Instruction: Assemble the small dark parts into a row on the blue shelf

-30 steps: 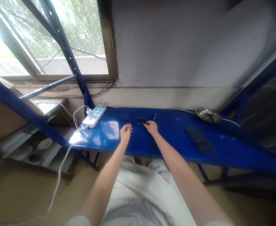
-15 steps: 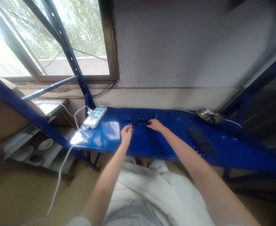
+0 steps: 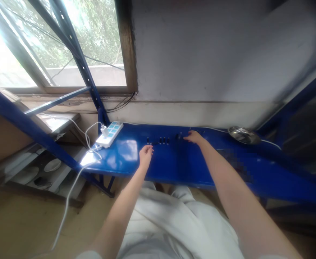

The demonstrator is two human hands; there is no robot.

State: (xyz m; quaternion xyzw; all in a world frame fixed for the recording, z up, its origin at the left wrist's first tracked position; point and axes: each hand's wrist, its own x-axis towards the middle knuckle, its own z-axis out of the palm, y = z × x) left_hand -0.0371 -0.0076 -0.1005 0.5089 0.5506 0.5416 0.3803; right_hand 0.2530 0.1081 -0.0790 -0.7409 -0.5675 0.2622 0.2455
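My left hand (image 3: 146, 155) is over the blue table, thumb and fingertips pinched together; whatever they hold is too small to make out. Just beyond its fingertips lies a dark slim piece (image 3: 154, 143). Several small black cylinders with pale ends stand in a row: one (image 3: 147, 140) by the left hand, others (image 3: 164, 140) farther right. My right hand (image 3: 195, 137) reaches over the table with its fingers stretched leftward, holding nothing I can see. Left of its fingertips is a small dark item with a clear part (image 3: 178, 136).
A white power strip (image 3: 110, 134) with a plugged-in cord sits at the table's left end. Tiny pale pieces (image 3: 198, 131) lie near the back edge. A shiny metal dish (image 3: 243, 135) stands at the right rear. Blue metal posts (image 3: 85, 72) frame the table (image 3: 174, 165).
My right hand has moved right, away from the row of black cylinders, past the small dark item. My left hand has stayed almost in place.
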